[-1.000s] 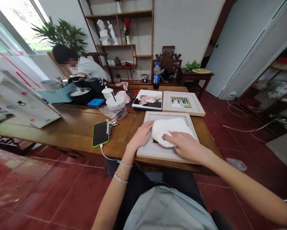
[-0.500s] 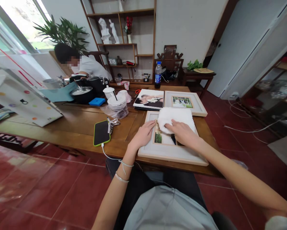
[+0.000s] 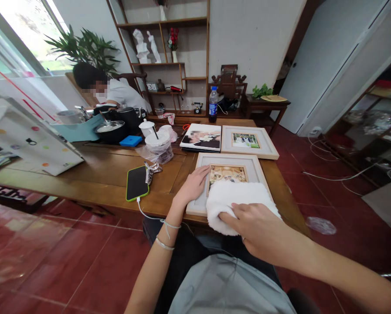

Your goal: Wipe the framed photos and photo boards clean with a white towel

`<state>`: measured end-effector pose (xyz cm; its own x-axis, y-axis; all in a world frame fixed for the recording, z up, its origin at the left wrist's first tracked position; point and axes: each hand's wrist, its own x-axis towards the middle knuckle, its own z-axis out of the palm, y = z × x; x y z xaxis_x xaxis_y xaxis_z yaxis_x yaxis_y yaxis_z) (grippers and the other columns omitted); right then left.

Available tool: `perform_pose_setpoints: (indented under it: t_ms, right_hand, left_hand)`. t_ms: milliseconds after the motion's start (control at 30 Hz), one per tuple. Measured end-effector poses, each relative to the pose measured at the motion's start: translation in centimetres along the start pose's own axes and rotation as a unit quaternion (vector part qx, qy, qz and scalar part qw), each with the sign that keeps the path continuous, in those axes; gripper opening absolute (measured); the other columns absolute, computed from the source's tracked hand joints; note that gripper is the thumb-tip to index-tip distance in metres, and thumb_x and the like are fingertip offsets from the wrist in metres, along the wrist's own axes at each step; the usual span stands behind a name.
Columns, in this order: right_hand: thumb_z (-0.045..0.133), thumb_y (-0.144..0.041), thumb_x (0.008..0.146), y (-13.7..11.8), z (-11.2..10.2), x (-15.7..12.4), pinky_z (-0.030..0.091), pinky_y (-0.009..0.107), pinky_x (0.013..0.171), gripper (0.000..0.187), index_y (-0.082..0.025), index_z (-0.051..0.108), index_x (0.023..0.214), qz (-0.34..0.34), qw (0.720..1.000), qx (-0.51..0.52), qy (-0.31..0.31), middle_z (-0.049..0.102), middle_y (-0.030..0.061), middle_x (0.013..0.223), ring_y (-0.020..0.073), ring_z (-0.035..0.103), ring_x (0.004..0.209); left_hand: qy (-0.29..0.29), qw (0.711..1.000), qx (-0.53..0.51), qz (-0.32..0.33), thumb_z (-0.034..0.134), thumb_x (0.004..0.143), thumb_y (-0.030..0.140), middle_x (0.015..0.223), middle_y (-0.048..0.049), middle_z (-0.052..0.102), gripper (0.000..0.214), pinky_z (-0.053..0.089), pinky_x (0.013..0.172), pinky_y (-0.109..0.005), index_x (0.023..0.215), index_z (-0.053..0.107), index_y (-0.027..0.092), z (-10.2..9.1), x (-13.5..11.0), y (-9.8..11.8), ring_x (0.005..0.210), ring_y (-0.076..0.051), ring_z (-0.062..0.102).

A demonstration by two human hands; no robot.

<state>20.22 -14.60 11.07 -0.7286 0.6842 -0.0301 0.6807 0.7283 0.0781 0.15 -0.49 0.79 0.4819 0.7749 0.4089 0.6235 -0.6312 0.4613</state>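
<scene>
A pale wooden picture frame lies flat at the near edge of the table, with a small photo in its middle. My left hand rests with its fingers stretched out on the frame's left side. In my right hand is a fluffy white cloth, bunched and gripped at its near side. The cloth covers the lower part of the frame and hangs over its front edge. Behind lies a second picture frame, beside a white-covered photo album.
On the wooden table are a phone on a charging cable, a bagged cup, a blue box, pots and a bottle. A white box stands far left. Another person sits behind the pots.
My right hand has drawn the white cloth from the frame's upper part down to its near edge, uncovering the top of the photo. My left hand stays in place.
</scene>
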Motion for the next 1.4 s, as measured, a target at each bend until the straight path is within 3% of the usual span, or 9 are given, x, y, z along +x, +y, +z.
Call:
perform_pose_setpoints:
  t_ms: [133, 300, 400, 567, 733, 833, 933, 1200, 1400]
  right_hand:
    - [0.053, -0.009, 0.073, -1.3, 1.6, 0.9, 0.038, 0.034, 0.069, 0.045, -0.02, 0.051, 0.116, 0.0, 0.998, -0.047, 0.029, 0.061, 0.0124, 0.103, 0.0254, 0.057, 0.091]
    - [0.048, -0.016, 0.085, -3.0, 3.8, 2.0, 0.04, 0.039, 0.072, 0.022, -0.021, 0.058, 0.104, 0.018, 0.99, -0.124, 0.07, 0.056, 0.0163, 0.119, 0.0283, 0.054, 0.095]
    - [0.047, -0.016, 0.086, -2.6, 4.0, 2.5, 0.039, 0.038, 0.072, 0.021, -0.024, 0.06, 0.101, 0.02, 0.991, -0.115, 0.069, 0.057, 0.0133, 0.116, 0.027, 0.054, 0.093]
    - [0.047, -0.009, 0.084, 1.5, 3.7, 3.8, 0.037, 0.035, 0.071, 0.029, -0.023, 0.063, 0.103, 0.093, 0.991, -0.093, 0.03, 0.061, 0.011, 0.106, 0.0259, 0.053, 0.094]
    - [0.044, -0.006, 0.082, 7.8, 3.8, 5.3, 0.036, 0.036, 0.073, 0.036, -0.021, 0.063, 0.109, 0.176, 0.975, -0.129, 0.046, 0.061, 0.0118, 0.108, 0.028, 0.052, 0.097]
    - [0.045, -0.004, 0.08, 9.5, 3.7, 5.6, 0.037, 0.034, 0.074, 0.036, -0.019, 0.063, 0.108, 0.191, 0.97, -0.139, 0.052, 0.062, 0.0114, 0.108, 0.0275, 0.051, 0.098]
    - [0.044, -0.005, 0.081, 8.2, 3.8, 5.5, 0.038, 0.034, 0.072, 0.035, -0.017, 0.063, 0.109, 0.175, 0.974, -0.141, 0.041, 0.062, 0.014, 0.107, 0.027, 0.052, 0.097]
    - [0.05, -0.009, 0.08, -0.1, 2.7, 3.4, 0.038, 0.034, 0.069, 0.029, -0.019, 0.063, 0.103, 0.045, 0.996, -0.07, 0.017, 0.061, 0.0129, 0.1, 0.0257, 0.052, 0.09]
    - [0.051, -0.01, 0.078, -0.9, 1.3, 2.6, 0.038, 0.034, 0.071, 0.026, -0.02, 0.063, 0.098, -0.013, 1.0, -0.014, 0.014, 0.061, 0.0097, 0.099, 0.0234, 0.051, 0.091]
  left_hand:
    - [0.0, 1.0, 0.001, 0.005, 0.033, 0.092, 0.013, 0.14, -0.0105, 0.048, 0.044, 0.031, 0.113, -0.04, 0.133, 0.049, 0.013, 0.0, 0.0, 0.0, 0.132, -0.019, 0.04]
    - [0.004, 1.0, -0.005, 0.008, 0.033, 0.091, 0.013, 0.14, -0.01, 0.048, 0.045, 0.031, 0.113, -0.04, 0.133, 0.048, 0.015, 0.0, 0.0, -0.2, 0.132, -0.019, 0.04]
    - [0.002, 1.0, -0.008, 0.005, 0.033, 0.091, 0.014, 0.141, -0.0091, 0.048, 0.045, 0.031, 0.113, -0.04, 0.134, 0.048, 0.016, 0.0, 0.0, -0.2, 0.133, -0.018, 0.039]
    - [0.003, 1.0, -0.008, 0.001, 0.033, 0.092, 0.015, 0.141, -0.0105, 0.048, 0.044, 0.031, 0.113, -0.04, 0.133, 0.049, 0.014, 0.1, 0.0, -0.1, 0.132, -0.019, 0.04]
    - [0.0, 1.0, -0.008, 0.001, 0.033, 0.093, 0.016, 0.142, -0.0102, 0.047, 0.044, 0.031, 0.113, -0.041, 0.134, 0.049, 0.015, 0.2, 0.0, -0.2, 0.133, -0.019, 0.039]
    - [-0.002, 1.0, -0.008, 0.0, 0.033, 0.093, 0.016, 0.142, -0.0111, 0.046, 0.044, 0.03, 0.113, -0.042, 0.135, 0.047, 0.014, 0.3, 0.0, -0.3, 0.134, -0.02, 0.038]
    - [-0.001, 1.0, -0.009, 0.002, 0.033, 0.093, 0.015, 0.142, -0.0104, 0.046, 0.044, 0.031, 0.113, -0.043, 0.135, 0.047, 0.016, 0.3, 0.0, -0.4, 0.134, -0.019, 0.038]
    - [-0.005, 1.0, -0.005, -0.01, 0.032, 0.092, 0.014, 0.142, -0.0108, 0.046, 0.044, 0.031, 0.113, -0.041, 0.133, 0.048, 0.014, 0.0, 0.0, 0.0, 0.133, -0.019, 0.038]
    - [-0.018, 1.0, -0.014, -0.018, 0.034, 0.092, 0.016, 0.143, -0.0106, 0.045, 0.044, 0.031, 0.112, -0.043, 0.135, 0.047, 0.016, -0.2, 0.0, 0.0, 0.134, -0.02, 0.037]
